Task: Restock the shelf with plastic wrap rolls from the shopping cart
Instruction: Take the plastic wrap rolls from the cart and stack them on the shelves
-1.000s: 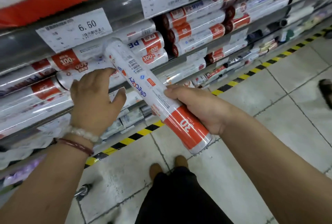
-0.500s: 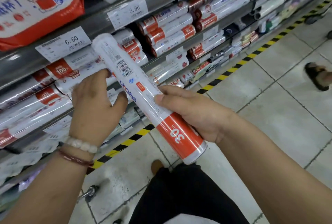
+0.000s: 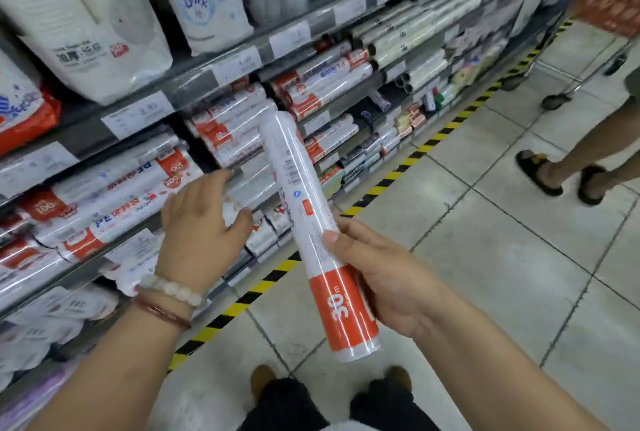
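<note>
A plastic wrap roll (image 3: 313,223) is gripped near its orange "30 m" end by the right hand (image 3: 384,278), fingers curled round it – it is held in the air, tilted, its far end pointing toward the shelf (image 3: 194,81). The left hand (image 3: 201,230), with a bead bracelet (image 3: 171,288) at the wrist, is held open with fingers spread, its fingertips at the stacked rolls (image 3: 114,198) lying on the shelf. Beyond, a yellow-black floor strip (image 3: 426,143) is seen, and farther off another person's sandalled feet (image 3: 561,172) beside a shopping cart (image 3: 613,8).
</note>
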